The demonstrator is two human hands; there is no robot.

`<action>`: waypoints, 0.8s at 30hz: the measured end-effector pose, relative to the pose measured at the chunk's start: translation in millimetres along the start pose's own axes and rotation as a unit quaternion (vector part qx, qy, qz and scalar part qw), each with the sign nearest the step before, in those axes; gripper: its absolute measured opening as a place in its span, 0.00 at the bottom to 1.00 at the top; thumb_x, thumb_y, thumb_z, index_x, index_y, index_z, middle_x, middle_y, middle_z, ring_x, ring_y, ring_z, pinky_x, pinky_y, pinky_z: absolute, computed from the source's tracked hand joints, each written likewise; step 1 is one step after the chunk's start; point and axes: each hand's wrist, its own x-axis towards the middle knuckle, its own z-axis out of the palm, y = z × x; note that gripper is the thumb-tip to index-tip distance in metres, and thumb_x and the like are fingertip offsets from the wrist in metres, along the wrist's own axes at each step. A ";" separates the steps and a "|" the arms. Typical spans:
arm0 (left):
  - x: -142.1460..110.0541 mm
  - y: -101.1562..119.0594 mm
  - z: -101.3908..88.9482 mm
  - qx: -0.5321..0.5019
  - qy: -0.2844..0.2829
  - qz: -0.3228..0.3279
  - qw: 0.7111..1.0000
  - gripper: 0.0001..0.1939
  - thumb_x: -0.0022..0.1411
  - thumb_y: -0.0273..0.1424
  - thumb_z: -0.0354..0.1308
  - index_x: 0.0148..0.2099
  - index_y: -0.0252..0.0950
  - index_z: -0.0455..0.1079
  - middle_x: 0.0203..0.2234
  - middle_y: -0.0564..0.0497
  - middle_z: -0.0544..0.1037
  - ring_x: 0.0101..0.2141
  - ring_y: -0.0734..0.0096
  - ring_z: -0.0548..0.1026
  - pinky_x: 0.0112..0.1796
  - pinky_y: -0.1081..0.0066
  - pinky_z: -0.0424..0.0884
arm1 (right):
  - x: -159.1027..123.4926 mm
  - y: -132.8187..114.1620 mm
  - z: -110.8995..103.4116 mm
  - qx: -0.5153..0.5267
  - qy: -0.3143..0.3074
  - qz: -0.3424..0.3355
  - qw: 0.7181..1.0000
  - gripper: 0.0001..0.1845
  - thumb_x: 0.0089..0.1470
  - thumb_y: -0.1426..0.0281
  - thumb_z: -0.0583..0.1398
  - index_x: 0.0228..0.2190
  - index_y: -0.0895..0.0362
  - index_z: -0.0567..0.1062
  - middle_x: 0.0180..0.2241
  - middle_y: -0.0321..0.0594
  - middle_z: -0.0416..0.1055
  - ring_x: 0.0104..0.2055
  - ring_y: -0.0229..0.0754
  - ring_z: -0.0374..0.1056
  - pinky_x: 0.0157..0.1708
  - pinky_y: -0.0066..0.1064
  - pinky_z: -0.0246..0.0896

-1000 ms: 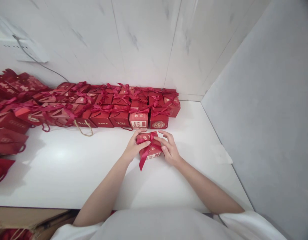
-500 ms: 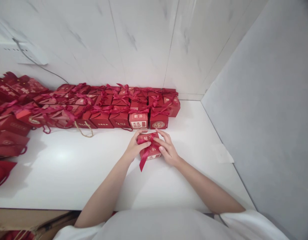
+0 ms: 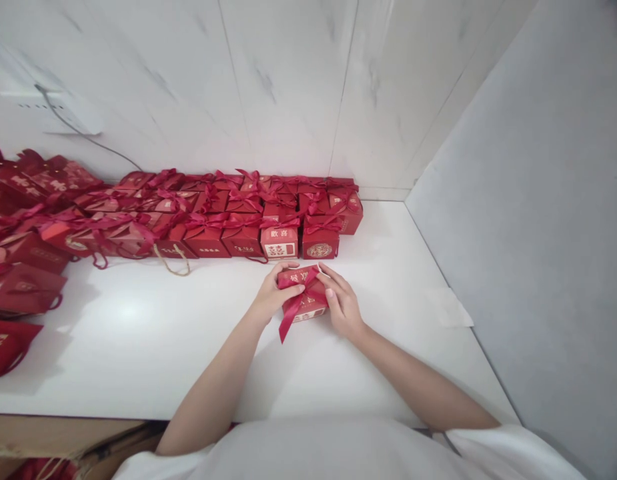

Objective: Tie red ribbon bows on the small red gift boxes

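Note:
A small red gift box (image 3: 312, 308) with gold lettering and a white printed front panel rests on the white table between my hands. Across its top runs a red ribbon (image 3: 290, 319), one tail hanging down over the front left. My left hand (image 3: 274, 293) is closed around the left side, its thumb pressing the ribbon near the middle of the top. My right hand (image 3: 344, 303) grips the right side, fingers curled over the far top corner and thumb by the near edge. The undersides of some fingers are hidden.
Rows of ribbon-tied red boxes (image 3: 204, 241) line the wall behind. More red boxes (image 3: 28, 288) stand at the left. A grey partition (image 3: 533, 220) bounds the right side. Below the table's front edge at left is a cardboard box (image 3: 53, 437). A cable (image 3: 88, 139) hangs from the wall socket.
My right fingers have shifted from the ribbon's middle to the right side and far corner of the box. The left thumb stays on the ribbon. The view has moved slightly.

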 end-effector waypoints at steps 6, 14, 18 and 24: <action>0.3 1.4 2.5 0.017 0.016 -0.008 1.000 0.28 0.48 0.32 0.69 0.50 0.39 0.65 0.39 0.51 0.76 0.38 0.65 0.76 0.39 0.67 0.74 | -1.4 -12.3 4.1 0.006 0.008 0.073 0.997 0.22 0.67 0.63 0.47 0.57 0.48 0.69 0.63 0.39 0.62 0.63 0.48 0.61 0.61 0.46 0.57; 0.6 -2.6 -4.8 -0.001 -0.016 0.036 0.999 0.29 0.52 0.36 0.68 0.56 0.39 0.66 0.47 0.46 0.75 0.47 0.59 0.75 0.47 0.63 0.72 | 0.3 -2.4 5.5 0.118 0.024 0.021 0.992 0.21 0.67 0.62 0.48 0.57 0.48 0.69 0.61 0.41 0.63 0.62 0.48 0.60 0.62 0.49 0.56; 4.7 0.9 -18.8 -0.027 -0.018 0.071 0.997 0.21 0.59 0.39 0.62 0.54 0.38 0.70 0.45 0.45 0.78 0.48 0.59 0.75 0.52 0.62 0.69 | -0.3 0.3 4.3 0.126 0.008 0.014 0.992 0.22 0.67 0.62 0.48 0.58 0.48 0.68 0.62 0.42 0.61 0.63 0.49 0.59 0.63 0.49 0.55; 7.1 3.4 -39.3 0.052 -0.078 0.120 0.988 0.24 0.58 0.41 0.64 0.54 0.37 0.71 0.51 0.42 0.75 0.53 0.55 0.72 0.54 0.60 0.67 | -1.2 1.3 6.8 0.125 0.008 0.006 0.992 0.23 0.67 0.62 0.48 0.60 0.48 0.64 0.63 0.41 0.59 0.65 0.48 0.57 0.64 0.50 0.53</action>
